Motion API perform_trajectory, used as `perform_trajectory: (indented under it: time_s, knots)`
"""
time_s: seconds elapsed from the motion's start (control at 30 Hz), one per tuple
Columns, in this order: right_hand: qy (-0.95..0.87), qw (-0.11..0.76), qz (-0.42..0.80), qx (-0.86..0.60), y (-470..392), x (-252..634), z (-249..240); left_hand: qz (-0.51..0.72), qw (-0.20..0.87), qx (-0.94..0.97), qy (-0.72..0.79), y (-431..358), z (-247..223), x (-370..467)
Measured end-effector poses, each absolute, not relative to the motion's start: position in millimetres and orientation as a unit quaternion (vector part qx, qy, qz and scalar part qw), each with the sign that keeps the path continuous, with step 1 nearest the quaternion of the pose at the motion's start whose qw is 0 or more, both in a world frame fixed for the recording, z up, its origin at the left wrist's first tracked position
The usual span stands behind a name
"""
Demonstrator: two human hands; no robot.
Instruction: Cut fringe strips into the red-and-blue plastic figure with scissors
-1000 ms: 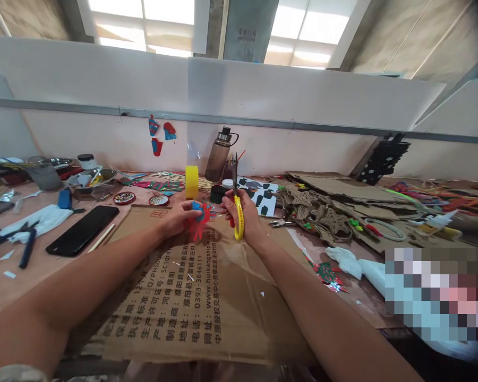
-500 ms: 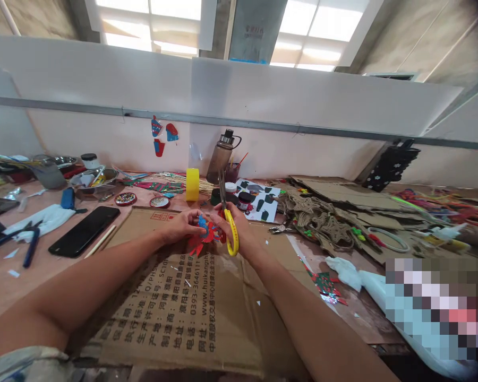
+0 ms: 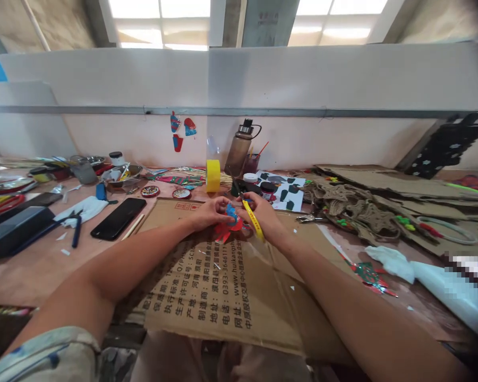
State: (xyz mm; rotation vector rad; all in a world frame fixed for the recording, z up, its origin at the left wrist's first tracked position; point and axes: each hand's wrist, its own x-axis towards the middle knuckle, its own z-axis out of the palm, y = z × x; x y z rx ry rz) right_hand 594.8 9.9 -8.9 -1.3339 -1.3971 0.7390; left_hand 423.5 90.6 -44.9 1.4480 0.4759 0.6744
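Note:
Over the printed cardboard sheet point(image 3: 207, 297), my left hand point(image 3: 210, 213) pinches a small red and blue cutout point(image 3: 230, 225) between thumb and fingers. My right hand point(image 3: 263, 215) is closed around yellow-handled scissors point(image 3: 253, 217), close beside the cutout's right side. The dark blades point up and away from me, toward the jars. Whether the right fingers also touch the cutout is hard to tell. Small white scraps lie on the cardboard.
Behind the hands stand yellow tape point(image 3: 213, 176), a bottle point(image 3: 239, 147) and paint jars point(image 3: 267, 190). A phone point(image 3: 118, 218) and pliers point(image 3: 76, 228) lie left. Braided brown pieces point(image 3: 354, 204), a green and red cutout point(image 3: 370, 276) and white tissue point(image 3: 392, 262) are right.
The view has turned left, so everything sits further right in it. The scissors have tilted, with their blades now leaning left. My left hand still pinches the cutout.

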Motion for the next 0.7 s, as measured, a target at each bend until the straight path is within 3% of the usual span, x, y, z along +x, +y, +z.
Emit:
perform_trajectory:
  time_s: [0.23,0.43,0.57,0.7]
  knots:
    - [-0.539,0.524,0.309,-0.582,9,595,-7,0.324,0.667,0.639,0.206,91,-46,423]
    - [-0.494,0.571,0.345,-0.557,12,609,-4,0.424,0.638,0.584,0.269,108,-25,417]
    - [-0.490,0.584,0.336,-0.553,14,617,-3,0.567,0.510,0.537,0.361,141,-4,401]
    - [-0.501,0.576,0.347,-0.545,12,616,-1,0.568,0.432,0.558,0.425,178,14,392]
